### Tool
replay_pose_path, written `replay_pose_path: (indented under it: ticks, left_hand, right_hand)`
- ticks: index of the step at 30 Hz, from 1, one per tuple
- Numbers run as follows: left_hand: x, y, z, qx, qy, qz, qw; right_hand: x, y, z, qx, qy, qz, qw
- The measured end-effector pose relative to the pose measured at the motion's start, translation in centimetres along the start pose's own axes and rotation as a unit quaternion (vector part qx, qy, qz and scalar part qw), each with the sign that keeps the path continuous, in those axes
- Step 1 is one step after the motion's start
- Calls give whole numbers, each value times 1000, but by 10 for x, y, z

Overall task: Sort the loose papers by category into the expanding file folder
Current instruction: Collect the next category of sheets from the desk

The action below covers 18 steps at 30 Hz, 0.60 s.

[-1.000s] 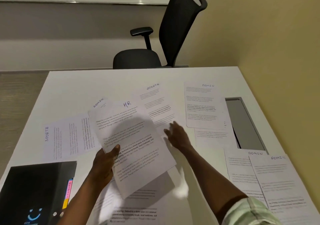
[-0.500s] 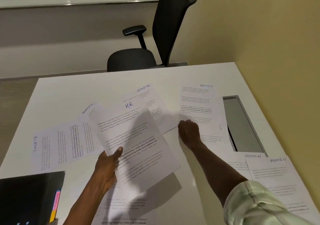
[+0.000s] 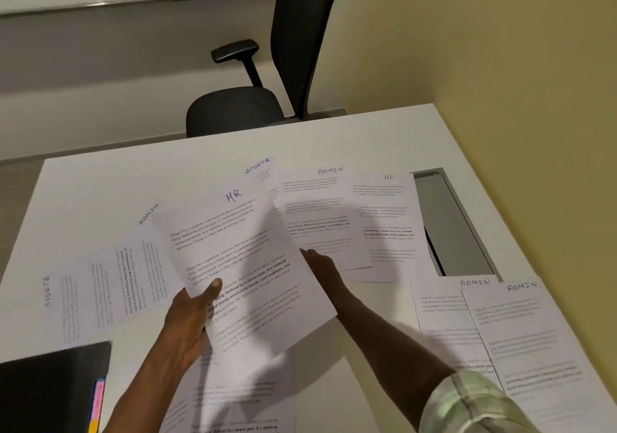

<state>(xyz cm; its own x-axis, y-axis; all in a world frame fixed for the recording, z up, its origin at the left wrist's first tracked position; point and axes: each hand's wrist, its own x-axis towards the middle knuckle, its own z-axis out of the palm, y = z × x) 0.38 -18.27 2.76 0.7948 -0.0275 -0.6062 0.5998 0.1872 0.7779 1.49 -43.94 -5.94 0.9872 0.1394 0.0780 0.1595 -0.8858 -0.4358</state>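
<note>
Early stage: left hand [image 3: 187, 326] grip pinching HR sheet [image 3: 240, 265] above the surface [image 3: 133, 179]; right hand [image 3: 322, 265] reaching under it, grip unclear. Other papers — ADMIN sheet [image 3: 317, 209], second HR sheet [image 3: 387, 219], SPORTS sheet [image 3: 66, 302] — loose, unsorted. Expanding file folder [image 3: 53, 389] at near left, nothing visibly filed.

White sheet [image 3: 243, 265] pinched in the left hand [image 3: 187, 326] has black print, some lines bold, plus a blue handwritten "HR" up top. Papers beyond the right hand [image 3: 322, 265] are white too, with a dark "ADMIN" heading [image 3: 330, 170] and a dark "HR" one [image 3: 389, 177]. Left of the left hand, a white page with blue "SPORTS" [image 3: 47, 290] written sideways. Table [image 3: 133, 182] is plain white. Below the left hand sits a black folder [image 3: 50, 389] with pink and yellow tabs [image 3: 96, 406]. Sleeve [image 3: 467, 402] on the right arm is pale green with a faint check. Chair [image 3: 267, 75] black, wall [image 3: 500, 48] yellowish.
</note>
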Motion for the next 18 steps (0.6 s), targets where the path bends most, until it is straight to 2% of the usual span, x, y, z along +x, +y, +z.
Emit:
replay_pose_path:
  ticks: [4, 5, 7, 9, 10, 13, 15, 16, 18]
  left_hand:
    - [-4, 0, 0, -3, 5, 1, 1000]
    - [-6, 2, 2, -10, 2, -5, 1000]
    - [-10, 3, 8, -12, -6, -6, 1000]
    - [-13, 3, 11, -4, -10, -3, 1000]
    - [-13, 2, 12, 0, -10, -4, 1000]
    - [-17, 4, 18, 10, -10, -1, 1000]
    - [-21, 6, 29, 3, -16, -3, 1000]
    - [-20, 6, 32, -3, -18, -6, 1000]
    - [-22, 8, 40, -6, -30, -12, 999]
  right_hand:
    - [-1, -3, -12, -8, -17, -4, 1000]
    - [0, -1, -15, -17, -15, 28, 999]
    - [0, 14, -24, 12, 61, 152, 986]
    - [-3, 41, -39, 29, 152, 279, 948]
    - [-5, 58, -49, 15, 169, 337, 926]
    - [-16, 109, -77, -3, 137, 515, 846]
    - [-25, 132, -91, 13, 118, 594, 795]
    - [-30, 141, -95, 18, 107, 617, 779]
    - [-38, 152, -96, 24, 78, 627, 775]
